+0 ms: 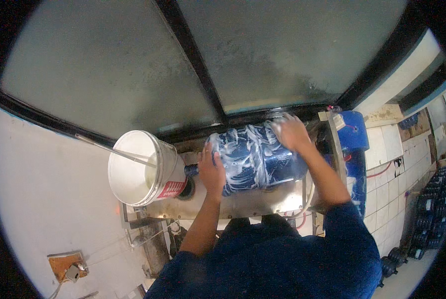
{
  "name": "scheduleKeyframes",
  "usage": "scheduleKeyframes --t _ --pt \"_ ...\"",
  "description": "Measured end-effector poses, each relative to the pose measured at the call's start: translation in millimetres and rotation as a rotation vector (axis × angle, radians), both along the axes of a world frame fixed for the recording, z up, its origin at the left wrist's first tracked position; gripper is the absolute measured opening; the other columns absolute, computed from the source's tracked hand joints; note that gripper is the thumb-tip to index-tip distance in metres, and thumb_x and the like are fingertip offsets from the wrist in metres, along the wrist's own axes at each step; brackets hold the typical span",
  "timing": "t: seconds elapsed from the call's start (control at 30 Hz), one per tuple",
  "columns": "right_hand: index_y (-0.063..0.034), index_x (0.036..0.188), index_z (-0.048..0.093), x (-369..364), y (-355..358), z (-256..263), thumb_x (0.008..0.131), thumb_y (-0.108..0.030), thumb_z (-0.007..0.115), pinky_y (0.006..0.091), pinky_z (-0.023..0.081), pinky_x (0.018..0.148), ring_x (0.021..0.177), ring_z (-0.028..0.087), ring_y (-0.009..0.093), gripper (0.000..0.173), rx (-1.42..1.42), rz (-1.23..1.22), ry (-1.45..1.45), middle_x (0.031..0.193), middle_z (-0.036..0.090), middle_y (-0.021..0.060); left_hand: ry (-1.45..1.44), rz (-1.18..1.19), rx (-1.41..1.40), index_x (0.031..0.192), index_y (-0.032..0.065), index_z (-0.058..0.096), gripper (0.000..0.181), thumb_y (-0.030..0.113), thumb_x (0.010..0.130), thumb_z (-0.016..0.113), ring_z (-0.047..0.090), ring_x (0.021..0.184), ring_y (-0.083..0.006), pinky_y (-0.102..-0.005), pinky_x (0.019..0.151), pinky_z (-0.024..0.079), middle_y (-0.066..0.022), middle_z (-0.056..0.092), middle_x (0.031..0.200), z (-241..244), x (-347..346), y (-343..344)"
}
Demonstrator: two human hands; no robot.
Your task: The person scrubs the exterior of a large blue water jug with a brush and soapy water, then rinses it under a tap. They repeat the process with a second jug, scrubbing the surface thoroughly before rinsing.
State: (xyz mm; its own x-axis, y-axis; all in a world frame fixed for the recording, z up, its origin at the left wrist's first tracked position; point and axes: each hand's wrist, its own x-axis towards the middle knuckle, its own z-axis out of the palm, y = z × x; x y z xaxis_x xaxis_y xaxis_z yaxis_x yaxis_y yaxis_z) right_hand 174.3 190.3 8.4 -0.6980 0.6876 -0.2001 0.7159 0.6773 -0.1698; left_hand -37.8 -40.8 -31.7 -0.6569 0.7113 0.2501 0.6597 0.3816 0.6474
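Observation:
A large blue water jug [279,164] lies on its side on a metal counter [245,205], its neck [191,170] pointing left. White suds streak its ribbed wall. My left hand [212,168] rests against the shoulder end beside the neck, fingers pointing up and away from me. On the far side of the jug's right end lies my right hand [291,132], blurred and covered in foam. Whether it holds a cloth or sponge under the foam is hidden.
Left of the jug, a white plastic bucket [129,187] holds a long metal rod [114,150]. Dark-framed frosted windows [282,56] rise behind the counter. Blue drums [352,134] stand to the right. Several dark jugs [432,209] are stacked farther right. A hose [308,202] hangs at the counter's right.

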Motion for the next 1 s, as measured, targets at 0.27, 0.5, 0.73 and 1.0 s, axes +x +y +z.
scheduleKeyframes --t 0.27,0.5,0.73,1.0 --pt "0.0041 0.129 0.06 68.1 -82.0 -50.4 0.102 -0.026 0.051 0.048 0.046 0.103 0.119 0.059 0.045 0.042 0.164 -0.714 0.889 0.126 0.062 0.0317 0.042 -0.118 0.025 0.147 0.0057 0.049 0.05 0.028 0.102 0.049 0.047 0.134 -0.0475 -0.0495 0.117 0.033 -0.0178 0.053 0.147 -5.4 -10.8 6.0" --pt "-0.0024 0.121 0.07 32.8 67.2 -74.7 0.101 -0.035 0.053 0.0409 0.045 0.108 0.126 0.059 0.036 0.042 -0.039 0.054 0.504 0.13 0.065 0.0236 0.027 -0.084 -0.016 0.146 0.0069 0.05 0.05 0.034 0.103 0.047 0.042 0.14 -0.0452 -0.0496 0.117 0.032 -0.0159 0.051 0.15 -8.9 -9.2 -1.8" --pt "-0.002 0.116 0.073 38.3 148.5 -146.4 0.094 -0.022 0.06 0.0379 0.047 0.101 0.11 0.065 0.023 0.033 -0.961 0.05 0.644 0.118 0.073 0.0115 0.076 -0.02 -0.035 0.146 0.0082 0.051 0.049 0.035 0.105 0.045 0.043 0.139 -0.0445 -0.0503 0.116 0.033 -0.0159 0.052 0.149 -4.9 -0.4 3.0" --pt "0.0009 0.11 0.069 24.2 74.9 -36.7 0.098 -0.039 0.048 0.0505 0.05 0.097 0.11 0.063 0.044 0.047 -0.324 -0.096 0.208 0.119 0.066 0.0254 0.118 0.04 0.007 0.144 0.0035 0.051 0.046 0.027 0.104 0.047 0.047 0.135 -0.0468 -0.0518 0.114 0.035 -0.0195 0.053 0.146 1.1 13.5 -4.3"
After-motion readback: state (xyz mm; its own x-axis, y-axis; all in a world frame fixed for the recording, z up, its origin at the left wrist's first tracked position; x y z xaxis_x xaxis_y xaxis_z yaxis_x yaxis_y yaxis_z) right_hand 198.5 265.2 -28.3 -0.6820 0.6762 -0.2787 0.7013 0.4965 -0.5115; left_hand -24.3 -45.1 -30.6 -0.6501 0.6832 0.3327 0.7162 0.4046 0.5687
